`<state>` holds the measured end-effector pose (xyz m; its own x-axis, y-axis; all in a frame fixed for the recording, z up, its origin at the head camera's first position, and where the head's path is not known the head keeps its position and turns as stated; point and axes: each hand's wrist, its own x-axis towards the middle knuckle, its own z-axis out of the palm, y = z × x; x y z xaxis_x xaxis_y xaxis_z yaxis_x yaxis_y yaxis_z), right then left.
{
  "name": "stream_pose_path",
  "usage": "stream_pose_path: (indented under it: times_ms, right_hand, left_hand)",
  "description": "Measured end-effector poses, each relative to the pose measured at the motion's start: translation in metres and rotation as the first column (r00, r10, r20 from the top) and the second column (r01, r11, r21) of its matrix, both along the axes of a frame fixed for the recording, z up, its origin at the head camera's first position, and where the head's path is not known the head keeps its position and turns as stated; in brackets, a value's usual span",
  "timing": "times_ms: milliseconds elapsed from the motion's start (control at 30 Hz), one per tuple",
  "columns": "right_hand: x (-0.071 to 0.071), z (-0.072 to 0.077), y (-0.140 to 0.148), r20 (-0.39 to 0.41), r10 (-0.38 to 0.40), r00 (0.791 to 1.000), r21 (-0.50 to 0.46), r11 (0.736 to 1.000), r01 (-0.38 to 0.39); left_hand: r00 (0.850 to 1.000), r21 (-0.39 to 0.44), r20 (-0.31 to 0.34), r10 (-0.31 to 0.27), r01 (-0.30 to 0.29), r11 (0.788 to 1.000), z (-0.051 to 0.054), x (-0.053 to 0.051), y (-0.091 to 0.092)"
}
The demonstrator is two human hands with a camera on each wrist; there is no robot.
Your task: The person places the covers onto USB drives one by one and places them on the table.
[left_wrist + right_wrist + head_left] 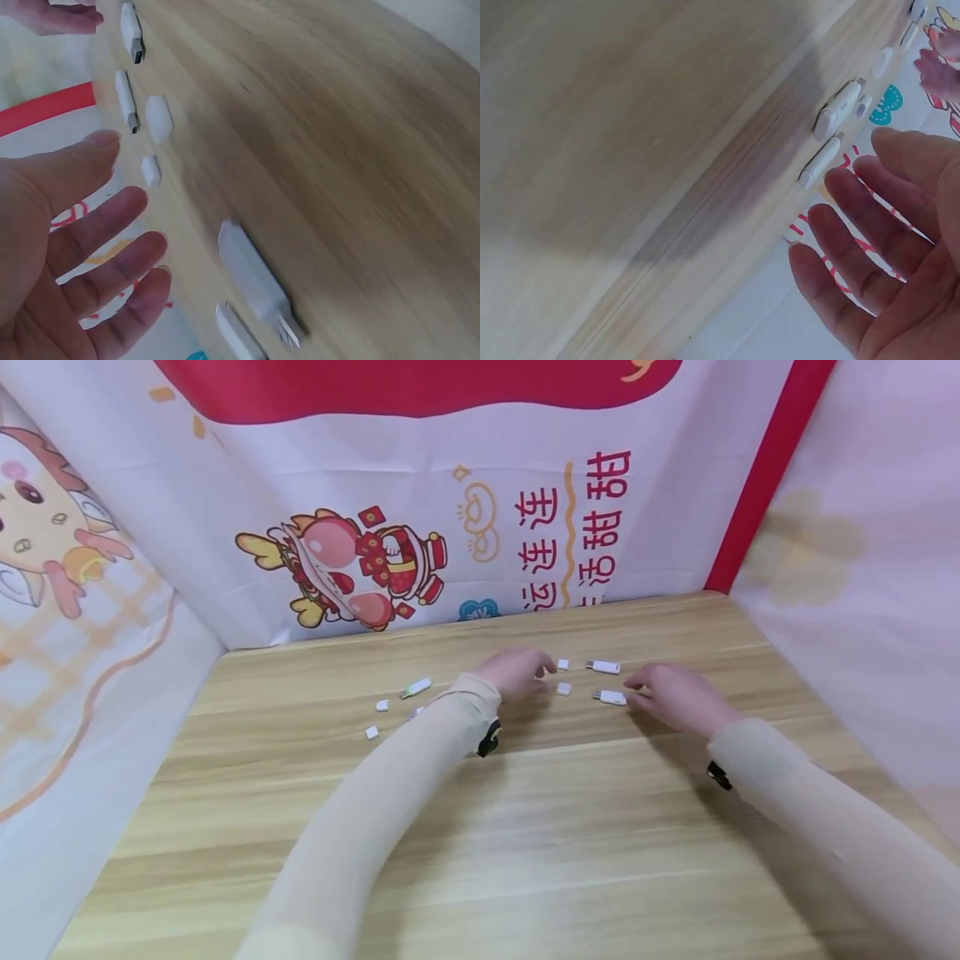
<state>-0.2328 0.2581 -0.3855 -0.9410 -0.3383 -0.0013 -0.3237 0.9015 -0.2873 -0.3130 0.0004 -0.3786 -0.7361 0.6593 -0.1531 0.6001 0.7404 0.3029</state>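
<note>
The near white stick (613, 697) lies flat on the table, just by the tips of the right hand (678, 695). It looks like a USB stick, with a bare metal plug at its left end. It looks light and hard, and it should not bend. Its white sides look smooth, so it may slide a bit if pinched too softly. The best place to hold it is by the two long white sides, with thumb and finger. The metal end is best left alone, since it may be the part that gets hurt most easily.

The far white stick (603, 667) lies just behind it, and its plug points left too. To the left of the plugs sit two little caps, the near cap (564, 689) and the far cap (562, 665). They look very light and tiny, so fingertips on their sides should work best.

The right hand is loose, with fingers a little bent, and holds nothing. The left hand (517, 674) is loose and holds nothing too, with its fingers near the far cap.

Further left are a stick with a green bit (416, 687) and two more caps (382, 705). Behind the wooden table (562, 818) hangs a cloth (420, 460) with red writing.
</note>
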Motion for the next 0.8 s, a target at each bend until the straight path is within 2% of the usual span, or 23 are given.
stream_pose_path:
  times_ms: [200, 467, 800]
  right_hand:
    - [-0.011, -0.007, -0.011, -0.024, 0.043, 0.999, 0.006, 0.999, -0.043]
    - [-0.019, -0.011, -0.019, -0.002, 0.05, 0.999, 0.015, 0.999, -0.05]
    - [-0.024, -0.018, -0.012, -0.002, 0.057, 0.998, 0.01, 0.998, -0.057]
  left_hand:
    - [0.999, -0.03, -0.001, -0.038, 0.038, 0.999, -0.009, -0.011, 0.015]
    - [0.998, -0.056, 0.007, -0.057, 0.057, 0.997, -0.016, -0.019, 0.023]
    - [0.998, -0.03, 0.058, -0.006, 0.007, 1.0, -0.02, -0.022, 0.033]
